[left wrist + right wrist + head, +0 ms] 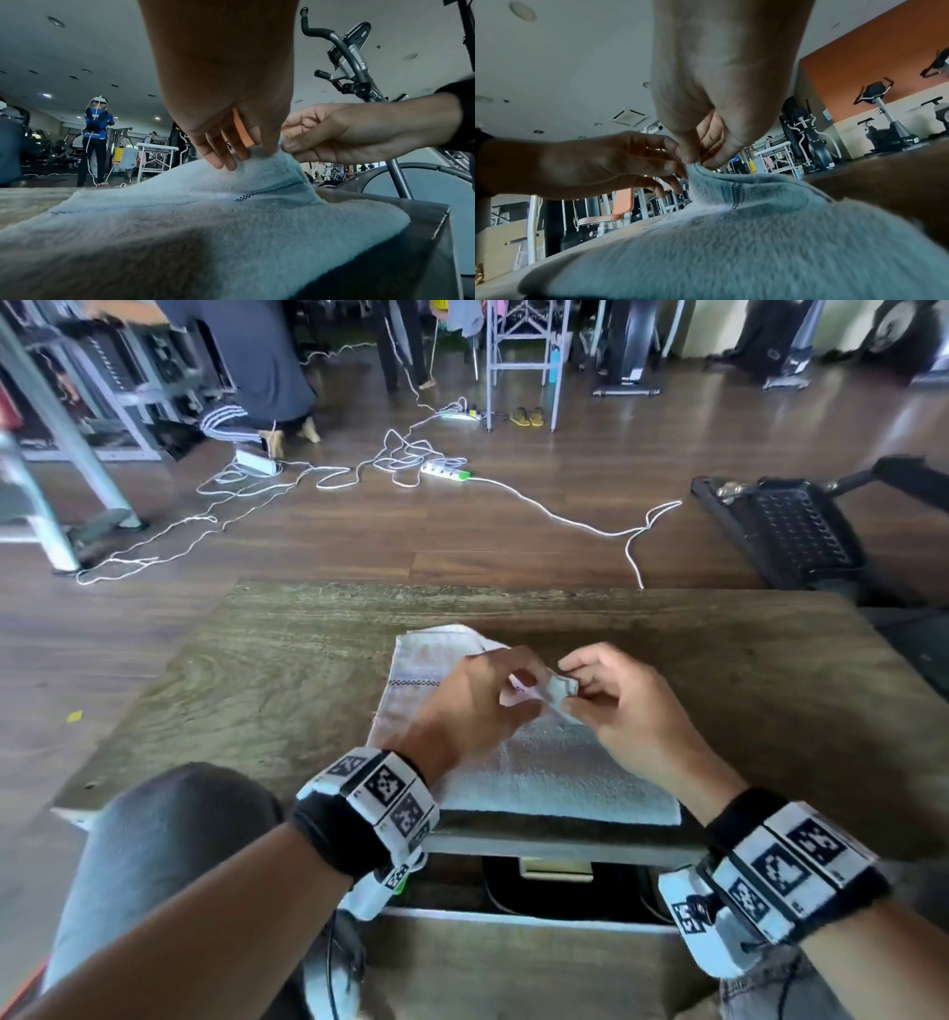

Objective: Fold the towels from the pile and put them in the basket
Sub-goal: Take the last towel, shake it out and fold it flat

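Observation:
A pale blue-white towel [539, 773] with a dark checked stripe lies on the wooden table [267, 690], reaching its near edge. One corner is raised over the middle of the towel. My left hand [506, 693] and right hand [575, 690] meet there, and both pinch that corner. In the left wrist view the left hand's fingertips [231, 162] press into the towel's peak [262, 162], with the right hand [334, 134] pinching beside them. In the right wrist view the right hand [698, 162] nips the towel's tip [700, 172] and the left hand [670, 168] touches it. No basket or pile shows.
White cables and power strips [444, 472] trail over the floor beyond the table. A black perforated machine part [791, 531] sits at the far right. My knee in jeans [154, 839] is at the table's near left. A dark object [554, 891] lies under the table edge.

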